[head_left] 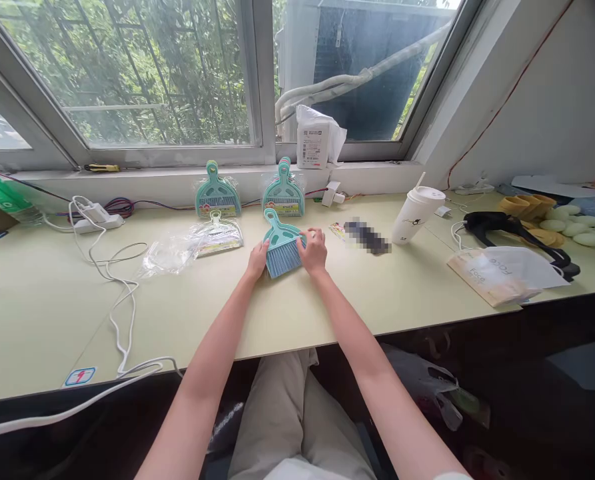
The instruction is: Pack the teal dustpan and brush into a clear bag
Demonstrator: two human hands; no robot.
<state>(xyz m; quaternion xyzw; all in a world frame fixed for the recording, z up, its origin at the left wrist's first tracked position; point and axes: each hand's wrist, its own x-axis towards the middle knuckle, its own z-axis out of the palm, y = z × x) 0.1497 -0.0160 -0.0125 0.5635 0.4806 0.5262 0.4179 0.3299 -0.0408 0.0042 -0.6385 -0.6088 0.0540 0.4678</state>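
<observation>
Between my hands is a teal hand brush [284,259] with blue-grey bristles toward me and its handle pointing to the window; a dustpan may lie under it, but I cannot tell. My left hand [258,259] grips its left edge, and my right hand [313,252] grips the right edge, thumb near the bristles. Just left lies another brush-and-dustpan set [220,235] with a pale handle, beside crumpled clear plastic wrapping [170,252]. Two wrapped teal sets, a left one [217,193] and a right one [283,190], lean against the sill.
White cables [127,293] and a power strip [98,221] are on the left. Right of my hands are a card [340,231], a white cup with a straw [417,213], a tissue pack [492,277] and a black curved object [522,237]. A white box [314,143] stands on the sill.
</observation>
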